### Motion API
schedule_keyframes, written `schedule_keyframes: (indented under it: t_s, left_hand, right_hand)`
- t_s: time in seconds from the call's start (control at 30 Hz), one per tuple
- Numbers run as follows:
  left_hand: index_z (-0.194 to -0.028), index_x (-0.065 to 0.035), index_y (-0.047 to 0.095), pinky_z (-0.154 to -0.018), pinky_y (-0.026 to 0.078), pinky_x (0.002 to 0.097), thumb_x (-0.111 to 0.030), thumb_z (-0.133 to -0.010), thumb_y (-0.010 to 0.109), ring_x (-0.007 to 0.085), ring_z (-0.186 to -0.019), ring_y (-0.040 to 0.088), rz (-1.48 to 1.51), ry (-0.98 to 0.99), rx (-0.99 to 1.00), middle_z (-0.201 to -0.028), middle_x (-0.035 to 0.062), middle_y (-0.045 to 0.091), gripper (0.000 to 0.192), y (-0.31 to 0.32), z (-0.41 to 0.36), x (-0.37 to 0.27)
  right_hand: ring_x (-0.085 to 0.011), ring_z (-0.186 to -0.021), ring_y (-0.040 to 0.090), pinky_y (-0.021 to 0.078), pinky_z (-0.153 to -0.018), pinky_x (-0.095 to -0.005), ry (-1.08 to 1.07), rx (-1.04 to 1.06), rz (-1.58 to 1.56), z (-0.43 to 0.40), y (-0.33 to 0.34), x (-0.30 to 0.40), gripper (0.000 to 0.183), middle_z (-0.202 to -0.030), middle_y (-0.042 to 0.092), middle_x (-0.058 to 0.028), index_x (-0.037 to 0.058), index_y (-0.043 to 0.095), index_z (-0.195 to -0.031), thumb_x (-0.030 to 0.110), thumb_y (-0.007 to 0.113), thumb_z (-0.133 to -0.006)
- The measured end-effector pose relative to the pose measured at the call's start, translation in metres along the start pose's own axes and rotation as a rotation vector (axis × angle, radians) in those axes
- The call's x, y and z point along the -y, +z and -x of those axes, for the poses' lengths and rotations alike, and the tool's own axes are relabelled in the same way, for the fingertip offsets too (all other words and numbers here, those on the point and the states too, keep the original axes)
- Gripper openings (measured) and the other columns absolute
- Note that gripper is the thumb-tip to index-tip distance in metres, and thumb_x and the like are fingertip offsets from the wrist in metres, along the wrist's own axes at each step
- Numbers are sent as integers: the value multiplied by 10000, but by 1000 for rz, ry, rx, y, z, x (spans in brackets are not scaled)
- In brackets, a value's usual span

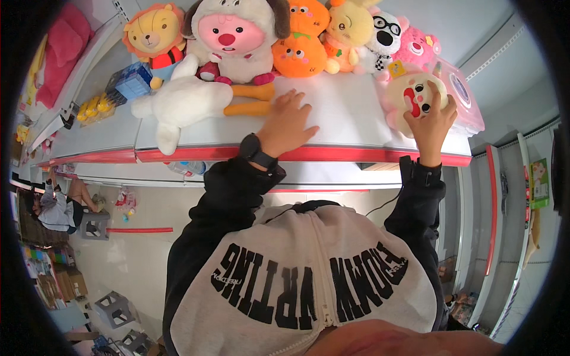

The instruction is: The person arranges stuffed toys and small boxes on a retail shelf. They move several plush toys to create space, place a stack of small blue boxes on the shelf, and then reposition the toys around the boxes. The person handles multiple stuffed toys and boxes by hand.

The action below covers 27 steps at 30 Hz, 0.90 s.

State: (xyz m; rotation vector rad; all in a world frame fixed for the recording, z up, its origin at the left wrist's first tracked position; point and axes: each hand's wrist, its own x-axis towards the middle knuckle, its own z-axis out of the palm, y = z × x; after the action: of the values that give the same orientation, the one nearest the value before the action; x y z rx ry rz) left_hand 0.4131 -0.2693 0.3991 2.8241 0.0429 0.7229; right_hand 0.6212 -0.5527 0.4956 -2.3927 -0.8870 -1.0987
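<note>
My left hand [288,124] is over the white shelf, fingers spread, at the feet of a white plush toy [191,100] with long orange legs that lies on its side. Whether it touches the legs is blurred. At the right, my right hand [431,118] grips the face of a cream and pink round plush toy [407,100] with a red mouth. Behind stand a lion plush [151,33], a large plush with a pink face [227,38], orange fruit plushes [299,55], a yellow rabbit plush [349,26], a white plush with glasses [385,35] and a pink bear plush [416,46].
A pink clear plastic case [463,95] sits at the shelf's right end. Blue boxes [133,81] and small yellow toys [95,107] are at the left. A red strip [311,153] edges the shelf. Far left, a person [58,209] sits near grey stools [113,309].
</note>
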Motion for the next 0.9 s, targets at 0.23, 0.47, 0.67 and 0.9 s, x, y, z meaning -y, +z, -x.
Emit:
schedule_keyframes:
  t_s: [0.23,0.47,0.67,0.9]
  left_hand:
    - [-1140,-24,682,-1148,373,505,-333,-868,771,433,-1349,471,76,-160,16,-1402,225,549,421,-31,11,42]
    - [-1136,-57,671,-1174,349,493,-316,-871,766,390,-1434,400,49,-35,-73,-1428,139,559,383,-16,27,52]
    - [-1118,-79,668,-1181,338,502,-302,-883,753,386,-1458,378,104,-53,-125,-1426,107,570,335,-12,32,50]
    - [-1126,-79,681,-1171,349,498,-272,-889,745,386,-1438,407,101,-92,-111,-1255,108,631,312,-13,32,46]
  right_hand:
    - [-420,-1323,487,535,-980,-432,-297,206,-530,-15,-4,58,870,-1449,435,-222,190,586,-1422,95,853,-599]
    - [-448,-1407,425,409,-1154,-487,-544,212,-639,-62,53,98,874,-1498,444,-217,236,612,-1402,79,818,-567]
    - [-440,-1447,393,376,-1184,-492,-524,250,-662,-69,70,99,890,-1526,438,-210,239,603,-1413,44,793,-566]
    - [-437,-1505,329,353,-1201,-493,-456,245,-718,-62,76,99,851,-1532,440,-211,227,603,-1389,7,756,-582]
